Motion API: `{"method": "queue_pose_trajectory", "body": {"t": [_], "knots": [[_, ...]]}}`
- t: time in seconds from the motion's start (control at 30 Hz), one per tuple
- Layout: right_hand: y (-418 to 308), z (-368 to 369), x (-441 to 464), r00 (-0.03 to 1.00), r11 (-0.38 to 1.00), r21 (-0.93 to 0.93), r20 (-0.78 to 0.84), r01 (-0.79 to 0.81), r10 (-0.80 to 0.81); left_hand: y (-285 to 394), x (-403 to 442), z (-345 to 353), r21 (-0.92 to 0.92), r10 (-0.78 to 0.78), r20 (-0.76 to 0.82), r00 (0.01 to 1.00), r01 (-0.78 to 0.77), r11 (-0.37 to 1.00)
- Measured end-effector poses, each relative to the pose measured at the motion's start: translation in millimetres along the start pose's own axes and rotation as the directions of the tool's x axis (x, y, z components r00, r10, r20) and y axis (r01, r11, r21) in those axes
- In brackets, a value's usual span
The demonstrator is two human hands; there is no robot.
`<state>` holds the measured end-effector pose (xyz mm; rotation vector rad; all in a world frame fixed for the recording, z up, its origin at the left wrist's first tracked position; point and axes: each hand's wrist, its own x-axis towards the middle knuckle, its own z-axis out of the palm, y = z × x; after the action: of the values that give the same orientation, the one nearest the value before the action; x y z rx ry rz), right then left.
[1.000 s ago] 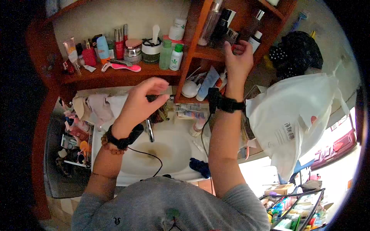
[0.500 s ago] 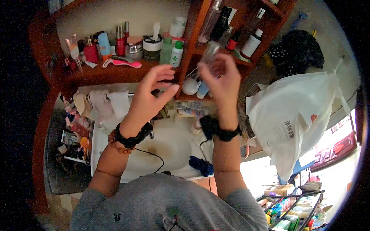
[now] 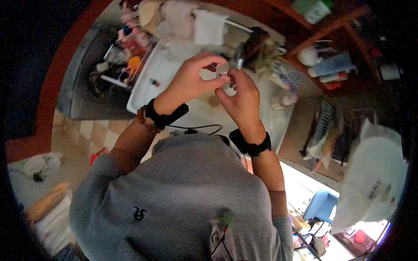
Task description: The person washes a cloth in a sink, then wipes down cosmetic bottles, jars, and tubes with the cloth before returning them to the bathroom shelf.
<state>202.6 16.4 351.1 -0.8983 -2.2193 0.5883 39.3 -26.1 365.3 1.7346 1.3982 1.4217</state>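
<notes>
dim, grainy interior | white glare lower right, beside plastic bag (image 3: 373,182) | wooden shelves (image 3: 328,31) blurred, shadowed | fisheye bending, dark rounded edges

A glossy white sink (image 3: 150,93) with household clutter around it.
Beige (image 3: 149,16), pale pink (image 3: 178,17) and white (image 3: 209,28) fabric cloths hang beyond its far side, the white one beside a straight pale rail (image 3: 238,26); an orange round item (image 3: 134,62) sits among mixed small things to the left. In a reddish-brown wooden shelf (image 3: 328,28), a white rounded object (image 3: 308,55) lies near a pale blue tube (image 3: 334,65). Lower right, a bulging white plastic bag (image 3: 370,187) hangs near a blue chair (image 3: 321,205).
</notes>
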Motion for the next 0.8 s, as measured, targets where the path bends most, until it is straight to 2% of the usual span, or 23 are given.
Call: {"method": "queue_pose_trajectory", "body": {"t": [0.1, 0.13, 0.33, 0.43, 0.57, 0.67, 0.8], "knots": [[6.2, 32.1, -19.2, 0.990, 0.999, 0.041, 0.140, 0.028, -0.033, -33.6, -52.0, -17.4, 0.226, -0.132, -0.011, 0.991, 0.131, 0.965], [6.2, 36.7, -22.3, 0.982, 0.997, 0.074, 0.190, -0.015, 0.000, -48.6, -69.3, -25.7, 0.253, -0.208, -0.052, 0.977, 0.214, 0.944], [27.8, 41.8, -33.9, 0.977, 0.975, 0.153, 0.164, -0.164, 0.138, -153.9, -171.0, -83.8, 0.395, -0.353, -0.358, 0.864, 0.483, 0.781], [33.4, 35.5, -33.1, 0.973, 0.968, 0.165, 0.165, -0.188, 0.161, -206.6, -201.5, -96.5, 0.371, -0.486, -0.403, 0.776, 0.624, 0.688], [40.2, 33.4, -36.2, 0.961, 0.958, 0.169, 0.190, -0.231, 0.198, -240.8, -214.9, -98.4, 0.392, -0.480, -0.450, 0.753, 0.650, 0.651], [43.3, 32.2, -39.8, 0.964, 0.955, 0.182, 0.168, -0.233, 0.204, -252.1, -215.2, -93.5, 0.427, -0.418, -0.489, 0.766, 0.628, 0.651], [45.8, 30.9, -41.8, 0.955, 0.946, 0.178, 0.173, -0.272, 0.242, -261.8, -212.0, -93.2, 0.461, -0.439, -0.470, 0.766, 0.637, 0.618]]}}
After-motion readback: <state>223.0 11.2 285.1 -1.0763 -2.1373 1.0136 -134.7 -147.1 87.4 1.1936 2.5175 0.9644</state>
